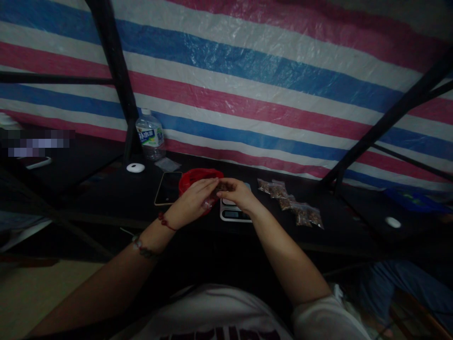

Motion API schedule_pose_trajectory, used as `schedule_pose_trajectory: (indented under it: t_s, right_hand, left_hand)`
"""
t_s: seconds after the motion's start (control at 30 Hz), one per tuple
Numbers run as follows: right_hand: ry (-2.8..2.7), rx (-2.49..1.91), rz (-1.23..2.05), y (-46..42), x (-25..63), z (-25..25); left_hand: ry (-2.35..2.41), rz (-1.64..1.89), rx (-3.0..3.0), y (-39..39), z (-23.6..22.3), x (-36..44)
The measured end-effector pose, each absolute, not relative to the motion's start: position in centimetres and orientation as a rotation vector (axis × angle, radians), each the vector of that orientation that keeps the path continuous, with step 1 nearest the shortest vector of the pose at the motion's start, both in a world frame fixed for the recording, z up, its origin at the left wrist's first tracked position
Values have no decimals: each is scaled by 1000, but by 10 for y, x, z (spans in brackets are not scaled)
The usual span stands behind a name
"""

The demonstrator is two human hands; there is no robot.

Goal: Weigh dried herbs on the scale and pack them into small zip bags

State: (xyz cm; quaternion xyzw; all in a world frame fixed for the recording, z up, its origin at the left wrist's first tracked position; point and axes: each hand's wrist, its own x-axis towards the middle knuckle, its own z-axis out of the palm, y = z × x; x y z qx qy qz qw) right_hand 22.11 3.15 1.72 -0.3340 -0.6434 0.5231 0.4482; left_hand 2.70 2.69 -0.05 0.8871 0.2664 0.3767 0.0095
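Note:
My left hand (193, 202) and my right hand (236, 192) meet over a small digital scale (233, 213) on a dark table. Both hands pinch a small clear bag (218, 188) of brown bits between their fingertips. A red plastic bag (193, 178) lies open just behind my left hand. To the right of the scale, a row of several small filled clear bags (290, 202) lies on the table. A red bead bracelet and a second band circle my left wrist.
A phone (167, 187) lies left of the red bag. A water bottle (150, 134), a white round object (135, 167) and an empty clear bag (167, 164) sit further back. Black frame bars (116, 71) cross a striped tarp wall (269, 71). Another white round object (392, 222) rests on the right.

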Motion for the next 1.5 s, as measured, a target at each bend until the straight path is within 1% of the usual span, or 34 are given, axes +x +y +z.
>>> schedule_pose_trajectory:
  t_s: [0.23, 0.5, 0.8, 0.97, 1.07, 1.13, 1.23, 1.3, 1.4, 1.5]
  right_hand:
    - [-1593, -817, 1303, 32, 224, 18]
    - [-1627, -852, 1257, 30, 226, 23]
    - [-1701, -898, 1182, 31, 226, 17]
    - [-1704, -937, 1118, 37, 237, 13]
    - [-1719, -1066, 977, 49, 254, 8]
    - [-1745, -1228, 801, 58, 268, 1]
    - [-1787, -1475, 557, 69, 288, -12]
    - [-1812, -1570, 532, 73, 296, -21]
    - [-1876, -1594, 463, 72, 299, -27]
    - [-1893, -1524, 185, 65, 287, -16]
  left_hand:
    - [875, 1140, 2732, 24, 5, 24]
    - [950, 1108, 2478, 16, 11, 28]
    - [967, 1060, 2395, 16, 5, 30]
    - [944, 1125, 2283, 18, 5, 27]
    - [965, 1217, 2085, 14, 9, 24]
    - [1011, 1215, 1993, 8, 11, 24]
    - [994, 1085, 1955, -4, 10, 29]
    - [976, 1000, 1969, -12, 8, 36]
    - [1015, 853, 2026, -24, 6, 47]
    - [1045, 630, 2155, -30, 9, 51]
